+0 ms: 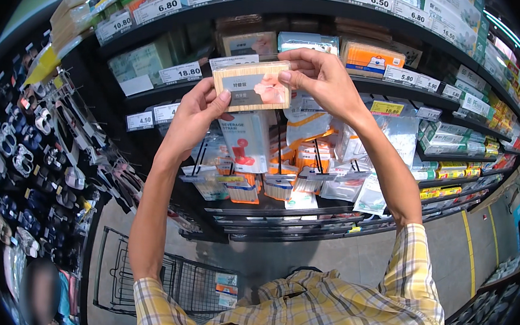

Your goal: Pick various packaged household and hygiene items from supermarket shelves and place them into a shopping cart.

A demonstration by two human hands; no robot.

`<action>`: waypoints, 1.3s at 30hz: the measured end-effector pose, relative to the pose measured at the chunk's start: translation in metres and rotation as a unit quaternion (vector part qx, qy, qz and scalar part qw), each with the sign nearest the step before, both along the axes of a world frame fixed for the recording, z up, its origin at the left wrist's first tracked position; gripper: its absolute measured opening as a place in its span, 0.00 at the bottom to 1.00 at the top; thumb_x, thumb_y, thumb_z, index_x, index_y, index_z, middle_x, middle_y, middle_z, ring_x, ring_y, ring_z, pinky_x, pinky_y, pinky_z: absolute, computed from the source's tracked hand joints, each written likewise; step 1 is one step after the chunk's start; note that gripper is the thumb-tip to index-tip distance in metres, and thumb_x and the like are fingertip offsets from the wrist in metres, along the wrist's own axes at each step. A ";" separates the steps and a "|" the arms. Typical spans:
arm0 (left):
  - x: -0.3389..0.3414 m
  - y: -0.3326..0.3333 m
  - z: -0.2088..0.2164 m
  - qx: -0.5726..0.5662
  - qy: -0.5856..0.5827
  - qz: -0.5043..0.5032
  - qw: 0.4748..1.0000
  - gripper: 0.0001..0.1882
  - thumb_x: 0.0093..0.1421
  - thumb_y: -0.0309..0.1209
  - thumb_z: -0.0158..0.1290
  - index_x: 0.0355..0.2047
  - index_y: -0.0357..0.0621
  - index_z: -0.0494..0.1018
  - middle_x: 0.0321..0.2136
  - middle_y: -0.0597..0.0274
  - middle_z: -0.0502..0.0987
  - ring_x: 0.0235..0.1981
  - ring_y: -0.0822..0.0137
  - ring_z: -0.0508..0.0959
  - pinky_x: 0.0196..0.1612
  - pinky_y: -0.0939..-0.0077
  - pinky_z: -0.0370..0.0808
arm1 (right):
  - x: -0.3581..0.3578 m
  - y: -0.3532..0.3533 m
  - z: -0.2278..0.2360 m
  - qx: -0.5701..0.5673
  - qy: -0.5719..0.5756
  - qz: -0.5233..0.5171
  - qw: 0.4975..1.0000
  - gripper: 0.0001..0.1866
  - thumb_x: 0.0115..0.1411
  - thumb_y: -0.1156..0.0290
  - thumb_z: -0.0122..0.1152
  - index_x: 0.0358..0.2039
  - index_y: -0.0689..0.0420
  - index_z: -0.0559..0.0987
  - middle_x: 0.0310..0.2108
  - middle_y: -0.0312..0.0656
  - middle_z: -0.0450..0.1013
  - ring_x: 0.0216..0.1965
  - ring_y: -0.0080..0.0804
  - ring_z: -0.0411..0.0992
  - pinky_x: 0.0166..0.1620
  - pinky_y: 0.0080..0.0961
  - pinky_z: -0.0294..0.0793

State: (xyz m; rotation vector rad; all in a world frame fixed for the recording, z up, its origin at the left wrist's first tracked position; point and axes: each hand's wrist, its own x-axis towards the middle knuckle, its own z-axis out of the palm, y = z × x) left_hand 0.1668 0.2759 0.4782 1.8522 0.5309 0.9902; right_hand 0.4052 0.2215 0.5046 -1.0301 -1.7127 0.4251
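Observation:
A flat clear pack of toothpicks (pixel 253 87), with thin wooden sticks showing around a grey label, is held up in front of the shelf. My left hand (pixel 199 111) grips its left side, thumb across the front near the lower corner. At the upper right edge, my right hand (pixel 319 81) pinches it with the thumb on the front and the fingers behind. Behind its top edge are similar packs (pixel 249 42) on the shelf. An orange-labelled pack (pixel 371 59) of sticks stands just right of my right hand. Below the held pack hangs a white straw bag (pixel 246 139).
Hooks below the shelf carry several orange-topped packs (pixel 310 157). A black wire shopping cart (pixel 190 283) stands on the floor at lower left, with a small pack (pixel 226 289) in it. Shoes (pixel 25 160) hang along the left wall. Boxed rolls (pixel 454 139) fill the right shelves.

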 end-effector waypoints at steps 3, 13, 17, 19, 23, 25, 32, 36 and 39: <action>-0.001 -0.002 -0.002 -0.023 0.005 -0.001 1.000 0.23 0.63 0.38 0.46 0.53 0.36 0.62 0.43 0.60 0.73 0.43 0.72 0.72 0.45 0.74 0.71 | 0.001 0.000 -0.003 -0.006 -0.010 -0.007 1.000 0.21 0.54 0.68 0.60 0.46 0.68 0.72 0.36 0.46 0.75 0.36 0.27 0.74 0.38 0.21 0.73; -0.011 -0.002 -0.008 -0.009 -0.019 0.005 1.000 0.19 0.60 0.28 0.48 0.51 0.36 0.63 0.46 0.59 0.70 0.48 0.69 0.69 0.51 0.75 0.65 | -0.002 0.002 -0.018 0.075 -0.002 0.038 0.996 0.21 0.53 0.74 0.60 0.47 0.67 0.70 0.35 0.42 0.73 0.38 0.26 0.73 0.45 0.21 0.72; -0.011 -0.002 -0.009 0.013 -0.033 0.017 0.999 0.21 0.59 0.28 0.50 0.52 0.36 0.62 0.46 0.59 0.70 0.47 0.70 0.69 0.51 0.75 0.65 | -0.004 -0.002 -0.018 0.098 -0.007 0.035 0.995 0.21 0.52 0.76 0.61 0.47 0.67 0.70 0.38 0.48 0.74 0.40 0.28 0.73 0.46 0.25 0.73; -0.010 -0.001 -0.008 0.031 -0.043 0.006 0.999 0.22 0.58 0.30 0.52 0.52 0.36 0.63 0.44 0.61 0.71 0.46 0.71 0.69 0.49 0.77 0.66 | -0.002 -0.003 -0.016 0.112 -0.017 0.028 0.993 0.22 0.51 0.77 0.61 0.47 0.68 0.70 0.38 0.49 0.74 0.39 0.29 0.74 0.46 0.25 0.74; -0.013 -0.002 -0.001 0.060 -0.034 0.040 0.997 0.26 0.56 0.29 0.54 0.53 0.34 0.61 0.45 0.59 0.71 0.46 0.70 0.70 0.50 0.75 0.65 | -0.004 -0.004 -0.012 0.149 -0.042 0.023 0.988 0.23 0.49 0.78 0.62 0.47 0.67 0.70 0.37 0.52 0.75 0.38 0.34 0.75 0.44 0.27 0.75; -0.015 0.001 0.000 0.073 -0.025 0.064 0.995 0.27 0.56 0.28 0.55 0.54 0.34 0.60 0.45 0.58 0.71 0.46 0.69 0.70 0.50 0.75 0.65 | -0.004 -0.004 -0.010 0.163 -0.052 0.025 0.985 0.22 0.48 0.80 0.61 0.46 0.66 0.71 0.36 0.53 0.75 0.38 0.37 0.76 0.43 0.28 0.75; -0.007 0.012 0.013 0.124 -0.070 0.084 0.986 0.24 0.53 0.18 0.51 0.51 0.33 0.62 0.46 0.57 0.70 0.48 0.68 0.70 0.52 0.76 0.66 | -0.001 0.008 0.008 0.281 -0.145 -0.031 0.948 0.22 0.47 0.79 0.61 0.45 0.64 0.72 0.39 0.50 0.74 0.39 0.38 0.75 0.43 0.28 0.75; 0.002 0.023 0.024 0.179 -0.098 0.107 0.973 0.21 0.53 0.15 0.49 0.49 0.33 0.64 0.43 0.58 0.72 0.46 0.68 0.72 0.51 0.76 0.67 | -0.002 0.023 0.022 0.396 -0.190 -0.056 0.897 0.21 0.45 0.78 0.60 0.42 0.65 0.72 0.39 0.51 0.73 0.40 0.46 0.73 0.44 0.32 0.73; 0.005 0.035 0.026 0.213 -0.117 0.126 0.962 0.20 0.52 0.13 0.49 0.47 0.34 0.66 0.42 0.57 0.73 0.46 0.68 0.72 0.51 0.76 0.68 | -0.003 0.035 0.026 0.427 -0.215 -0.062 0.876 0.21 0.46 0.80 0.59 0.44 0.62 0.72 0.41 0.50 0.72 0.41 0.46 0.72 0.44 0.32 0.74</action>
